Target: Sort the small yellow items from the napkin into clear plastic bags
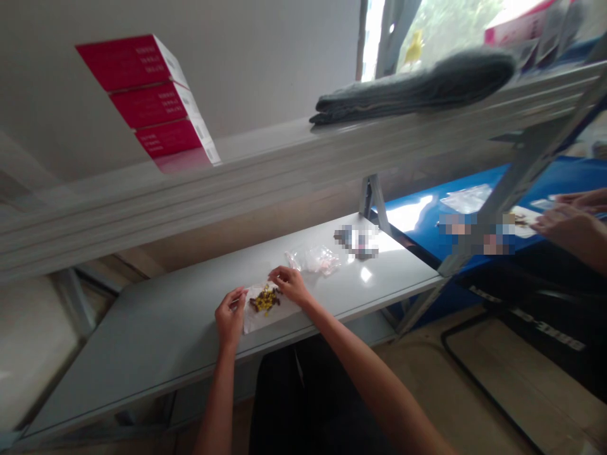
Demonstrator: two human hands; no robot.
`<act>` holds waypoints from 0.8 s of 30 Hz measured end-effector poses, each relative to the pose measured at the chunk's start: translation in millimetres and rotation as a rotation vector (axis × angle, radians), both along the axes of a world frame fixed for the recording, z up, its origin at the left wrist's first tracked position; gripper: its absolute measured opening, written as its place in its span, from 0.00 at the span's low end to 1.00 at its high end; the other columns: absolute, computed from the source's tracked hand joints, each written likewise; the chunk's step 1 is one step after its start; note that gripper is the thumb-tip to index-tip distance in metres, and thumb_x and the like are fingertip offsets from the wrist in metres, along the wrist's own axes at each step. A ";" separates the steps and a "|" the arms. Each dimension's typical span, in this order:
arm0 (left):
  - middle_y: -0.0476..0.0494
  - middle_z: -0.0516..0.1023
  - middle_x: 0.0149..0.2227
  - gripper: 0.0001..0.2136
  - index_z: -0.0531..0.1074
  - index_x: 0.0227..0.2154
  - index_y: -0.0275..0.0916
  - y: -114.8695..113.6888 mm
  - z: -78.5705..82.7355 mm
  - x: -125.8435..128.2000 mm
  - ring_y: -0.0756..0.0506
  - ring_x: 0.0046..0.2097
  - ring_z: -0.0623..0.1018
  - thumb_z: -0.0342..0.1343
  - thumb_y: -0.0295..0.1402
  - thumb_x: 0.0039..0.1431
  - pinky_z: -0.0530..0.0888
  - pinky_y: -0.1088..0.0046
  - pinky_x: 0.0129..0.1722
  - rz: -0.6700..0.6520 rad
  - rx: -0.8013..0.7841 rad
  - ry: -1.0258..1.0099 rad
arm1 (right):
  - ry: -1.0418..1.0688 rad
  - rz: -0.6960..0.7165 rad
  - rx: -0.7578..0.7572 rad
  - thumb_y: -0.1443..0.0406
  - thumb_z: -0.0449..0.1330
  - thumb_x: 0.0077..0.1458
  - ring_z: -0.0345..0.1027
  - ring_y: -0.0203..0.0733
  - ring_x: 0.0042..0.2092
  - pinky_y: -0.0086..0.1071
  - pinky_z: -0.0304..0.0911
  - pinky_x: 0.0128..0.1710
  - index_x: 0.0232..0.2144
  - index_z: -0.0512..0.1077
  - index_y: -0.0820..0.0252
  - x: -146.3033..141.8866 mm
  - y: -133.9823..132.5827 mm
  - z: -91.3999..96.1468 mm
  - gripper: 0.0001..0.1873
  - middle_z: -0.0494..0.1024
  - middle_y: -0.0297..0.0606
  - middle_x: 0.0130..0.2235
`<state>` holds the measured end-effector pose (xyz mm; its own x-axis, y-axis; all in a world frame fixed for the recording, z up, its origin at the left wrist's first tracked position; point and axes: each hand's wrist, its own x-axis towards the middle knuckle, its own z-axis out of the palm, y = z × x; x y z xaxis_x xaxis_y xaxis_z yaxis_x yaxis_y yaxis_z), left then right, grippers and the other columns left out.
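Observation:
A white sheet (pixel 258 323), paper-like, lies on the grey table with a small pile of yellow and dark brown bits (pixel 265 299) on it. The bits are too small to name. My left hand (pixel 231 318) is closed at the sheet's left edge, its thumb and fingertips gripping that edge. Over the far right side of the pile is my right hand (pixel 290 285), its fingers bent together and pointing left. What its fingertips hold, if anything, is hidden. A crumpled clear plastic bag (pixel 313 259) lies just beyond my right hand.
Above the grey table (pixel 156 328) runs a shelf (pixel 265 158) with stacked red-and-white boxes (pixel 152 101) and a folded dark cloth (pixel 412 85). A metal post (pixel 502 196) stands at the right. Beyond it, another person's hands (pixel 573 221) are over a blue table (pixel 559 177).

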<state>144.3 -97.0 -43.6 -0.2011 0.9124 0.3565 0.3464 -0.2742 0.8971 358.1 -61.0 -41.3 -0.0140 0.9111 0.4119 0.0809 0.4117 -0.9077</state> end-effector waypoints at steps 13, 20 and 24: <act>0.41 0.85 0.38 0.12 0.79 0.35 0.39 -7.6 -8.0 -2.7 0.40 0.42 0.83 0.57 0.41 0.56 0.78 0.64 0.47 0.031 -0.049 0.050 | 0.013 -0.462 -0.067 0.55 0.52 0.60 0.63 0.38 0.24 0.29 0.59 0.28 0.44 0.77 0.64 25.5 -15.7 7.9 0.22 0.76 0.35 0.24; 0.41 0.85 0.37 0.11 0.79 0.33 0.40 -7.5 -9.7 0.1 0.40 0.41 0.83 0.55 0.40 0.55 0.78 0.63 0.46 0.036 -0.037 0.041 | -0.242 -0.631 -0.164 0.59 0.55 0.53 0.75 0.46 0.30 0.37 0.67 0.39 0.41 0.79 0.64 105.6 -6.1 20.2 0.20 0.80 0.40 0.26; 0.42 0.85 0.37 0.11 0.79 0.33 0.41 -8.2 -8.3 1.6 0.40 0.41 0.83 0.55 0.39 0.55 0.77 0.63 0.47 0.039 -0.031 0.031 | -0.539 -0.579 -0.258 0.57 0.57 0.54 0.75 0.52 0.31 0.42 0.66 0.36 0.42 0.79 0.62 142.9 7.5 19.6 0.20 0.79 0.44 0.26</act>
<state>145.9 -105.1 -51.9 -0.2255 0.9149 0.3349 0.3843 -0.2323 0.8935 501.0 -53.5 -21.7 0.3503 0.8996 0.2606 0.6668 -0.0442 -0.7439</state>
